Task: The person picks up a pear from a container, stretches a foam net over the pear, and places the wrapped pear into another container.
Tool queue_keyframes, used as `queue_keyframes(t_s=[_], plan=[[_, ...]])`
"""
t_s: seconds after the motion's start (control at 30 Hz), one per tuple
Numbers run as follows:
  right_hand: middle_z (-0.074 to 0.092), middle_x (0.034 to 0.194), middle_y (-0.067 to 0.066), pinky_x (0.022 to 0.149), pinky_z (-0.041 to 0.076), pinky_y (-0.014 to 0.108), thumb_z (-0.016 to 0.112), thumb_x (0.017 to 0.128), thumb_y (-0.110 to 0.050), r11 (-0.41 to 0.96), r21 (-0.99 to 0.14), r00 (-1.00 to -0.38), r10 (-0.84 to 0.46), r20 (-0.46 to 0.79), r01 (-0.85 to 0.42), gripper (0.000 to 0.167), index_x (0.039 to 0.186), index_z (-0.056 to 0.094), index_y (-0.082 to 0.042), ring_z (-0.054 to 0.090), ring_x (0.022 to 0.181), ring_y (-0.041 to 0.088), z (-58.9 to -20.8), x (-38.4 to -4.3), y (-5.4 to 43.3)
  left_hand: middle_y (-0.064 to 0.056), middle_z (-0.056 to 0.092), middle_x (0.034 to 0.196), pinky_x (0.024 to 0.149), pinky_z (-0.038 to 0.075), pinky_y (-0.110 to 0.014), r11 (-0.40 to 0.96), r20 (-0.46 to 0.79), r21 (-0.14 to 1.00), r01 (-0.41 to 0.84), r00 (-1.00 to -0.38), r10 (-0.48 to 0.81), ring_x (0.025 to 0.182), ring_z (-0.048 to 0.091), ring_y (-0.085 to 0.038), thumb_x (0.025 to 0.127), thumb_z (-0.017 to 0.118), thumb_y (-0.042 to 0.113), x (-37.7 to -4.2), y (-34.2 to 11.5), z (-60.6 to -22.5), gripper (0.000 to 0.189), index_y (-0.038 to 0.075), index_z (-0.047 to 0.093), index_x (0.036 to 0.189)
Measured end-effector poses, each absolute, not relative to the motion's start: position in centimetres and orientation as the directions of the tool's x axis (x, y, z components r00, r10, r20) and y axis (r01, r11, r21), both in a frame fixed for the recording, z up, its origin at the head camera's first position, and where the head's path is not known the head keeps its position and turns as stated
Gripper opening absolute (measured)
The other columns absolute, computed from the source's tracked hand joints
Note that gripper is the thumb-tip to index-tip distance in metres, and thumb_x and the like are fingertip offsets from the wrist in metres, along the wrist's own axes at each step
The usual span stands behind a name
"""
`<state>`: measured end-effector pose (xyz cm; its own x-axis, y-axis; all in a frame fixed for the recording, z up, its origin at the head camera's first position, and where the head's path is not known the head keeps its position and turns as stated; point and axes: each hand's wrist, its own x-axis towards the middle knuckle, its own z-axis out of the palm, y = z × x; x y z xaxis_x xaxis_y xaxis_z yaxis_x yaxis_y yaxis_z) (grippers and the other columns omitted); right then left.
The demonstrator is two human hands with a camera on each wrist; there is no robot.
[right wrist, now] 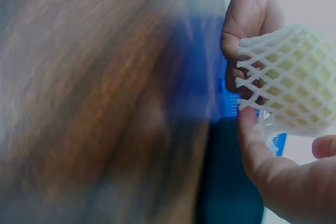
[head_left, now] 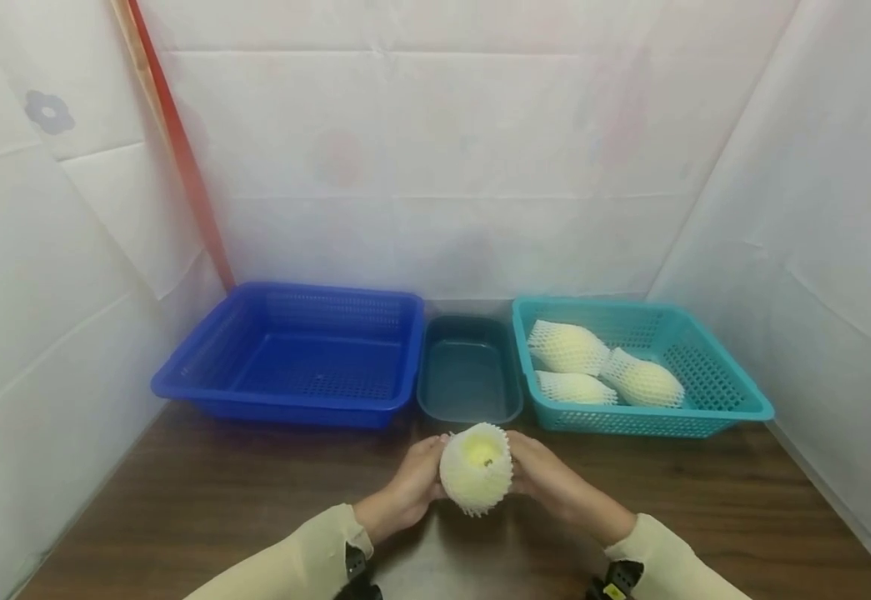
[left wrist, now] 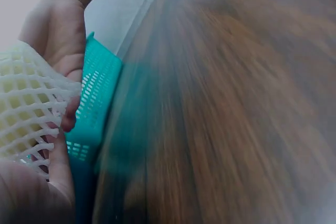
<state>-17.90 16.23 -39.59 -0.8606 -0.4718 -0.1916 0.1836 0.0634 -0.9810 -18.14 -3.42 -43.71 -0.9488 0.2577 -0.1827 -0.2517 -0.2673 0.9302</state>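
Between both hands, in front of the containers, is a pale yellow fruit (head_left: 476,471) in a white foam net, its stem end facing up in the head view. The left hand (head_left: 416,479) holds it from the left side and the right hand (head_left: 543,477) from the right. In the right wrist view, right-hand fingers (right wrist: 254,145) reach the open edge of the foam net (right wrist: 283,77). The left wrist view shows left-hand fingers (left wrist: 60,166) at the same loose edge. The fruit hides part of both hands in the head view.
A blue basket (head_left: 285,412) stands at the back left, with a small dark teal tub (head_left: 468,417) beside it. The turquoise basket (head_left: 630,423) at the back right has several netted fruits (head_left: 570,348) in it. White cloth (head_left: 435,167) walls off the wooden table (head_left: 255,492).
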Motion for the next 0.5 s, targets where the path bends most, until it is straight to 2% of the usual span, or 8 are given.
queue_keyframes(t_s=[0.1,0.17,0.23,0.3,0.37,0.43,0.5], plan=[[0.058,0.114,0.011,0.083,0.051,0.040,0.038,0.104,-0.029,0.182,-0.982,-0.899,-0.422,-0.119,0.045,0.045,0.131,0.043,0.006,0.059,0.101,0.023,-38.5,-17.4,16.1,-0.001,0.062,0.086,0.067,0.052,-0.034,-0.305,-0.173,0.917,-0.257,-0.946,0.275,0.078,0.060,-0.014,0.101,0.045,0.028,-17.9,-3.3,-43.5,0.031,0.001,0.057,0.110],[0.059,0.115,0.011,0.084,0.050,0.041,0.038,0.104,-0.027,0.296,-0.950,-0.929,-0.369,-0.015,-0.102,0.039,0.127,0.049,0.003,0.059,0.102,0.023,-37.8,-17.1,16.2,-0.001,0.063,0.086,0.068,0.051,-0.035,-0.328,-0.165,0.909,-0.258,-0.943,0.288,0.078,0.061,-0.014,0.099,0.049,0.029,-17.9,-3.2,-43.3,0.031,0.002,0.058,0.110],[0.057,0.122,0.012,0.088,0.047,0.044,0.036,0.104,-0.025,0.345,-0.910,-0.928,-0.360,0.099,-0.230,0.037,0.128,0.052,-0.002,0.055,0.111,0.027,-37.5,-17.0,16.5,0.000,0.064,0.085,0.068,0.051,-0.036,-0.340,-0.163,0.904,-0.261,-0.943,0.290,0.078,0.061,-0.014,0.098,0.052,0.028,-17.9,-3.2,-43.1,0.029,0.002,0.059,0.109],[0.050,0.133,0.014,0.093,0.043,0.048,0.037,0.104,-0.021,0.313,-0.885,-0.893,-0.401,0.205,-0.344,0.035,0.133,0.048,-0.006,0.047,0.122,0.030,-37.3,-17.0,16.8,0.000,0.064,0.085,0.069,0.051,-0.036,-0.347,-0.161,0.900,-0.263,-0.942,0.295,0.078,0.062,-0.014,0.097,0.052,0.027,-17.8,-3.2,-42.9,0.029,0.002,0.059,0.110],[0.040,0.143,0.016,0.098,0.038,0.053,0.044,0.102,-0.019,0.199,-0.875,-0.816,-0.496,0.298,-0.441,0.042,0.141,0.038,-0.006,0.038,0.130,0.035,-37.5,-17.0,17.1,0.000,0.065,0.086,0.070,0.050,-0.036,-0.354,-0.163,0.896,-0.268,-0.940,0.300,0.079,0.062,-0.014,0.097,0.053,0.026,-17.8,-3.2,-42.8,0.030,0.001,0.060,0.112],[0.032,0.149,0.014,0.102,0.035,0.051,0.058,0.096,-0.021,0.132,-0.857,-0.747,-0.567,0.347,-0.498,0.059,0.146,0.029,-0.010,0.032,0.135,0.033,-37.8,-17.1,17.1,0.000,0.065,0.087,0.072,0.050,-0.037,-0.358,-0.159,0.894,-0.270,-0.938,0.308,0.080,0.062,-0.015,0.096,0.053,0.025,-17.7,-3.3,-42.7,0.031,0.000,0.060,0.114],[0.030,0.151,0.010,0.104,0.034,0.045,0.074,0.084,-0.022,0.132,-0.822,-0.704,-0.602,0.378,-0.554,0.083,0.149,0.023,-0.014,0.032,0.135,0.029,-38.1,-17.2,16.7,-0.001,0.065,0.088,0.072,0.050,-0.037,-0.361,-0.162,0.891,-0.275,-0.936,0.313,0.080,0.061,-0.015,0.096,0.054,0.024,-17.7,-3.2,-42.6,0.031,0.000,0.060,0.115]])
